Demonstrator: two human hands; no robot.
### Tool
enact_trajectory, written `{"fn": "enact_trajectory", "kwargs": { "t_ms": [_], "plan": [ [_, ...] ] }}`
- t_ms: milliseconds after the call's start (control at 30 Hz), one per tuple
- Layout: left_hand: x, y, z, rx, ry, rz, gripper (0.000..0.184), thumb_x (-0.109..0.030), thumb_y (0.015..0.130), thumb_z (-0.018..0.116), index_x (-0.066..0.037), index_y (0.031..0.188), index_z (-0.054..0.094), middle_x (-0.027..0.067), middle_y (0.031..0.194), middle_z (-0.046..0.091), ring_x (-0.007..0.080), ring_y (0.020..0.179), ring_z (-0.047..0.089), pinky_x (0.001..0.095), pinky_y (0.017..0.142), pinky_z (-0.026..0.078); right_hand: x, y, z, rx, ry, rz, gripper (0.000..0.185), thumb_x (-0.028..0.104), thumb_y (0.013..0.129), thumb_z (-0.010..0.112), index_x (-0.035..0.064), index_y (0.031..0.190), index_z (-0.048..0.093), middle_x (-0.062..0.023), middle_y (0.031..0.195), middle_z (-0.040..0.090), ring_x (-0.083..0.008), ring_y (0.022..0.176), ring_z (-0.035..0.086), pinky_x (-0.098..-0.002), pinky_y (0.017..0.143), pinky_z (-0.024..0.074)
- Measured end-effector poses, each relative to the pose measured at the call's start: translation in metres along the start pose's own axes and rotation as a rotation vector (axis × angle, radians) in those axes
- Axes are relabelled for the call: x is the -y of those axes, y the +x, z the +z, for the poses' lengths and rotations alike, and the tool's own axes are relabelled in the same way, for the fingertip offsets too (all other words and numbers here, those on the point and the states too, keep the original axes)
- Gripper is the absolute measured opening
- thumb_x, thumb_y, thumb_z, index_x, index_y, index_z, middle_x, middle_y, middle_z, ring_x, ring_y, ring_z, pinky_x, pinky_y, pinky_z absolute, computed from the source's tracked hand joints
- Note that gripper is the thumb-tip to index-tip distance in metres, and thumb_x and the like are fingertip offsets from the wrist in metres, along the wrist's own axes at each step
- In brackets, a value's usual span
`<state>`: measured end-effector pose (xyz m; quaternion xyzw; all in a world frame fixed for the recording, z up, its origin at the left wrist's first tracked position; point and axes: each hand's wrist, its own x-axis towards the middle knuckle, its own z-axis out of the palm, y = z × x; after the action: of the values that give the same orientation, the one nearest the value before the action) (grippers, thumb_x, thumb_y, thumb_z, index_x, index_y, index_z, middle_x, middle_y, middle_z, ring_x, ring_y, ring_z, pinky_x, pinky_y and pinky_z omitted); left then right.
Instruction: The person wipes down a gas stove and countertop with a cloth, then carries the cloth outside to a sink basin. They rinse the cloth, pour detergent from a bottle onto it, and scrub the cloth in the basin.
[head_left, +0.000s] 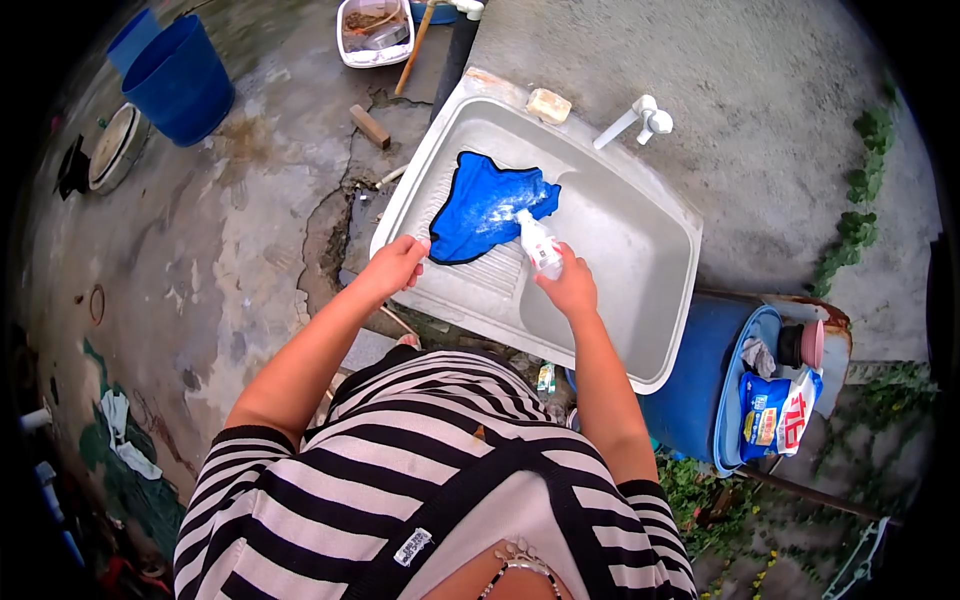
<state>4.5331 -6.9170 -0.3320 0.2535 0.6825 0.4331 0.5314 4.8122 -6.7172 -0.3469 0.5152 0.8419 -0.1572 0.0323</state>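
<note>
A blue cloth garment with black edging (478,212) lies spread on the ribbed washboard side of the grey sink (640,250). White powder is scattered over its middle and right part. My left hand (398,268) is closed in a pinch at the garment's lower left corner. In my right hand (572,285) is a small clear plastic bottle with white contents (540,248), tilted so that its mouth points at the powdered patch. The fingers wrap round the bottle's lower end and hide part of it.
A bar of soap (548,106) and a white tap (636,122) are at the sink's back. To the right, a blue barrel (690,375) carries a detergent bag (775,415). Blue buckets (180,85) and a white basin (375,50) stand on the left floor, near a brick (370,127).
</note>
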Motion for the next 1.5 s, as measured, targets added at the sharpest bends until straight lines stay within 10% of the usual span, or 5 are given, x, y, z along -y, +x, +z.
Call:
{"fn": "enact_trajectory", "kwargs": {
  "t_ms": [667, 1000, 1300, 1367, 1500],
  "plan": [
    [-0.058, 0.003, 0.061, -0.104, -0.006, 0.126, 0.037, -0.037, 0.102, 0.057, -0.003, 0.115, 0.061, 0.0045, 0.088, 0.064, 0.0093, 0.067, 0.054, 0.0250, 0.060, 0.045, -0.010, -0.020, -0.003, -0.110, 0.596, -0.427, 0.086, 0.033, 0.073, 0.085, 0.0154, 0.147, 0.044, -0.0173, 0.120, 0.060, -0.0355, 0.111, 0.061, -0.0432, 0.094, 0.0504],
    [-0.122, -0.001, 0.126, -0.014, 0.297, 0.378, 0.024, -0.022, 0.102, 0.060, -0.003, 0.116, 0.066, -0.0011, 0.086, 0.061, 0.0067, 0.073, 0.051, 0.0232, 0.065, 0.044, -0.037, -0.065, -0.079, -0.123, 0.383, -0.482, 0.086, 0.031, 0.073, 0.085, 0.0115, 0.146, 0.045, -0.0138, 0.119, 0.063, -0.0336, 0.109, 0.062, -0.0419, 0.094, 0.0503],
    [-0.172, -0.013, 0.182, 0.256, 0.352, 0.790, 0.024, -0.013, 0.103, 0.055, -0.004, 0.123, 0.064, 0.0064, 0.103, 0.060, 0.0167, 0.097, 0.059, 0.0283, 0.087, 0.048, -0.101, -0.089, -0.097, 0.562, 1.543, -0.252, 0.083, 0.046, 0.080, 0.075, -0.0030, 0.140, 0.046, -0.0192, 0.109, 0.068, -0.0264, 0.094, 0.070, -0.0376, 0.083, 0.0563],
    [-0.188, -0.015, 0.194, 0.322, 0.399, 0.780, 0.025, -0.014, 0.103, 0.054, -0.005, 0.124, 0.064, 0.0060, 0.105, 0.060, 0.0162, 0.099, 0.058, 0.0293, 0.091, 0.045, -0.111, -0.101, -0.103, 1.148, 2.069, -0.233, 0.084, 0.051, 0.084, 0.068, -0.0055, 0.140, 0.043, -0.0217, 0.099, 0.068, -0.0272, 0.078, 0.072, -0.0342, 0.067, 0.0583],
    [-0.202, -0.014, 0.226, 0.525, 0.224, 0.699, 0.031, -0.020, 0.103, 0.054, -0.001, 0.127, 0.062, 0.0089, 0.122, 0.066, 0.0198, 0.118, 0.060, 0.0331, 0.105, 0.042, -0.133, -0.111, -0.096, 1.184, 2.224, -0.351, 0.084, 0.053, 0.089, 0.061, -0.0088, 0.142, 0.037, -0.0253, 0.094, 0.067, -0.0286, 0.069, 0.072, -0.0338, 0.059, 0.0596]
  ]
}}
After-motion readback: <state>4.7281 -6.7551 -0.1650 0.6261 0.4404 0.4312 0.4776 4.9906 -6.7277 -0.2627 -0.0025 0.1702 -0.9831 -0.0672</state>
